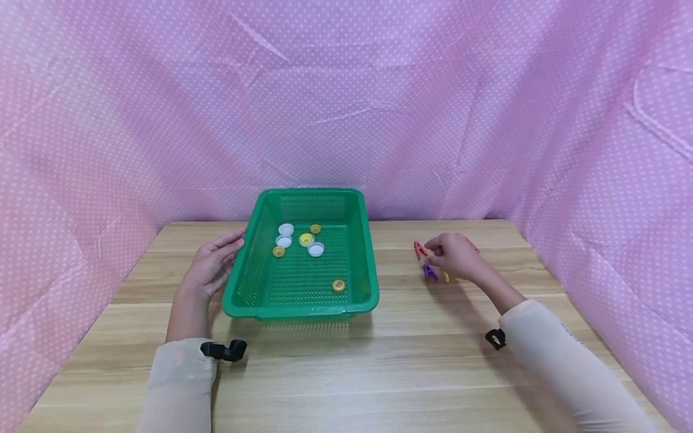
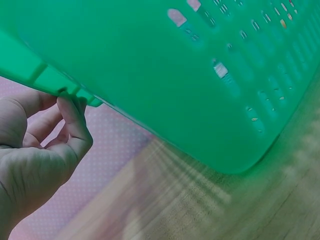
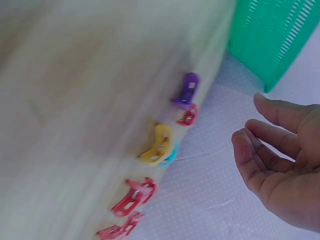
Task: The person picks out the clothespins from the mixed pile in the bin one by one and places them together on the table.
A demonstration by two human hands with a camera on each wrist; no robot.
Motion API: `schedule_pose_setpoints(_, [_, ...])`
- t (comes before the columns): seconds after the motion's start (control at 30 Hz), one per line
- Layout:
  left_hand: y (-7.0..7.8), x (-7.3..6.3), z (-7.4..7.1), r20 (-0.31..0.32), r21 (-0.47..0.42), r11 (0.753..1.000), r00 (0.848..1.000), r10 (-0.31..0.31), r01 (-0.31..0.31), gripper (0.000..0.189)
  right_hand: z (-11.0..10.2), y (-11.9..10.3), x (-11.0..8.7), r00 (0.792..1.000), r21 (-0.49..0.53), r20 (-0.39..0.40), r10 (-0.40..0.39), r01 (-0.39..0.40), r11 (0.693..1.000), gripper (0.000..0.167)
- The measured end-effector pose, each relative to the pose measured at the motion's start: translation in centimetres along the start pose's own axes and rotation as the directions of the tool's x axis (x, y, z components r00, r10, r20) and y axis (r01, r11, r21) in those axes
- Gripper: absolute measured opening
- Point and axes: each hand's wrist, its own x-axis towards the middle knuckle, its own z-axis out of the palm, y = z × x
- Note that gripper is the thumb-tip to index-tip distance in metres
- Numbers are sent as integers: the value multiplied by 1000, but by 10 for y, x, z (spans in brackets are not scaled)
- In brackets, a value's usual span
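Observation:
My left hand (image 1: 208, 264) holds the left rim of a green plastic basket (image 1: 373, 288). Thumb and fingertips pinch that edge in the left wrist view. Inside the basket lie several bottle caps: white ones (image 1: 286, 229), a yellow one (image 1: 306, 239) and gold ones (image 1: 338, 285). On the right, my right hand (image 1: 457, 255) hovers over small clothespins with loosely bent fingers and nothing between them. The right wrist view has a purple clothespin (image 3: 187, 91), a yellow one (image 3: 160, 145), a teal one (image 3: 172, 156) partly behind it, and red ones (image 3: 135, 196).
Basket and clothespins are on a light wood-grain table (image 1: 325, 385). Pink dotted cloth (image 1: 346, 120) hangs behind the table and along both sides. Black wrist bands (image 1: 224, 350) show on both sleeves.

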Motion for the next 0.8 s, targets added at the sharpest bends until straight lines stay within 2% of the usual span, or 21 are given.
schedule_pose_setpoints(0.1, [0,1,0,5,-2,1000,1000,5,-5,34,-3,-4,4,999,19,-34,15,-15,1000,33])
schedule_pose_setpoints(0.3, [1,4,-1,3,12,1000,1000,4,-4,27,-6,-21,12,996,118,-80,34,-25,993,32])
schedule_pose_setpoints(0.4, [4,3,0,-32,134,991,999,5,-1,30,-7,-30,16,993,149,-99,58,-42,988,34])
schedule_pose_setpoints(0.43, [6,2,1,-50,202,979,999,14,-3,35,-8,-32,17,992,154,-112,59,-42,987,35])
schedule_pose_setpoints(0.47, [8,0,3,-71,293,956,997,28,-6,40,-7,-35,18,990,153,-126,60,-40,987,34])
schedule_pose_setpoints(0.5, [10,-2,6,-90,391,920,995,51,-11,47,-7,-38,20,988,146,-145,57,-35,989,34])
schedule_pose_setpoints(0.53, [13,-5,9,-103,490,871,992,77,-16,52,-7,-41,21,985,134,-165,49,-27,991,34])
schedule_pose_setpoints(0.63, [23,-14,23,-124,725,689,980,155,-17,59,-5,-50,25,977,78,-209,30,-14,997,36])
schedule_pose_setpoints(0.67, [26,-17,29,-111,783,621,977,182,-27,59,-4,-54,26,976,50,-219,25,-14,999,37])
schedule_pose_setpoints(0.8, [35,-26,55,-9,905,415,972,235,-92,55,0,-68,33,971,-65,-241,1,-18,998,44])
